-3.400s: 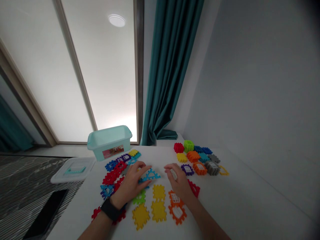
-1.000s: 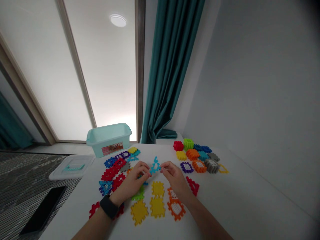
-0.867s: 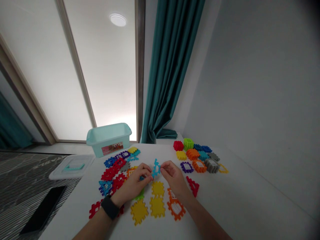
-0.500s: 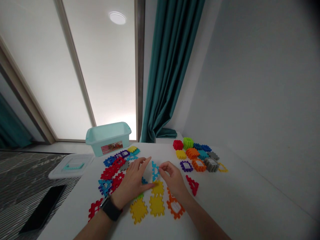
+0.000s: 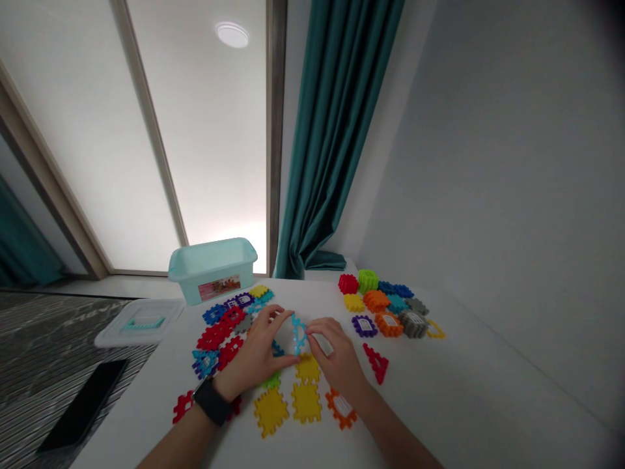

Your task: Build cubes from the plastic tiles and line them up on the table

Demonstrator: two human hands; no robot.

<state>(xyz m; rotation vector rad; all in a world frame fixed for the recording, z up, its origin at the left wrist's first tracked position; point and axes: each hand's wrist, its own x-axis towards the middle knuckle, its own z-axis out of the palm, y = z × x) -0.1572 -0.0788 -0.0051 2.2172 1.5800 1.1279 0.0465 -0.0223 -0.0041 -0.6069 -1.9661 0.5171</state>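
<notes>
A light blue triangular piece (image 5: 297, 333) with toothed edges stands between my hands. My left hand (image 5: 262, 348), with a black watch at the wrist, spans its left side, thumb and fingertips at its two ends. At its right edge my right hand (image 5: 333, 355) pinches it between thumb and fingers. Just below lie a yellow piece (image 5: 307, 369), a second yellow square (image 5: 306, 402) and a third yellow square (image 5: 271, 412). An orange piece (image 5: 341, 409) lies under my right wrist, and a green piece shows partly beside my left hand.
Red pieces (image 5: 222, 331), blue and purple ones spread left. Stacked pieces, including orange ones (image 5: 389, 323), stand right, near a red triangle (image 5: 375, 362). A teal bin (image 5: 213, 268) sits at the back left, beside its lid (image 5: 139, 324); a black phone (image 5: 84, 405) lies far left.
The light blue piece has shifted slightly left and turned. My left fingertips now meet its ends, and my right hand has moved left with it.
</notes>
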